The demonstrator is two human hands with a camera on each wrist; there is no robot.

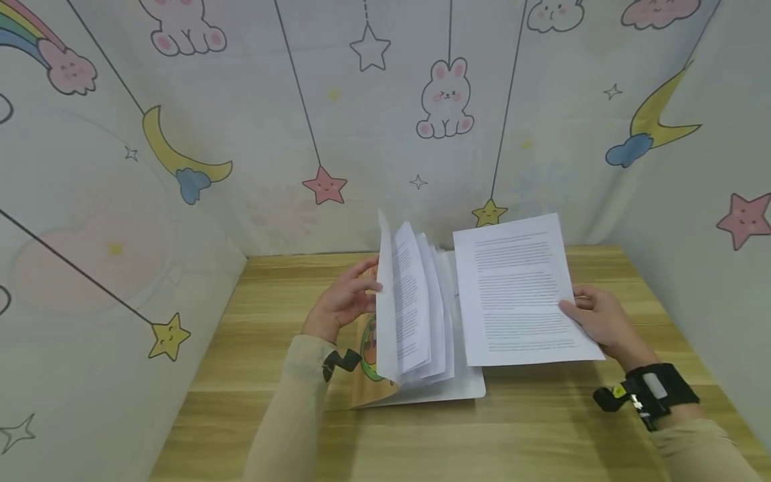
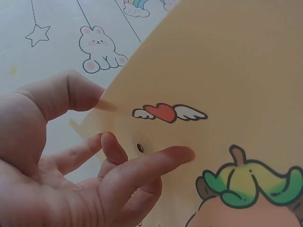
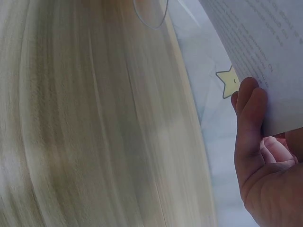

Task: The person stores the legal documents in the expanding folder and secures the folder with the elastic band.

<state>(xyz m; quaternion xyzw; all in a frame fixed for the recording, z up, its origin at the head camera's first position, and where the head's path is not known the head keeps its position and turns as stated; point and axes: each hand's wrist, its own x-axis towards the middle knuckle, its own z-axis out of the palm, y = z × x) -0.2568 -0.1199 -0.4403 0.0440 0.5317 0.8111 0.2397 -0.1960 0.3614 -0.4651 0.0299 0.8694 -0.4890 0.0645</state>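
Note:
A folder [image 1: 471,387] with a white inside and an orange cartoon cover [image 2: 227,71] stands half open on the table. Several printed pages [image 1: 411,301] fan upright inside it. At its left edge, my left hand [image 1: 345,300] holds the raised cover, one fingertip at the inner side and other fingers against the outside. That outside shows a winged red heart [image 2: 163,113] and a round snap [image 2: 140,148]. My right hand [image 1: 602,321] pinches a printed sheet [image 1: 524,294] by its lower right edge, thumb on the front, fingers behind. The sheet is tilted up beside the folder, overlapping its right side in the head view.
A wood-grain table [image 1: 271,428] lies under everything. Behind it and at both sides hangs a white cloth [image 1: 259,134] printed with stars, moons and bunnies. Black straps with small cameras are on both wrists, the right strap [image 1: 674,385] being the wider.

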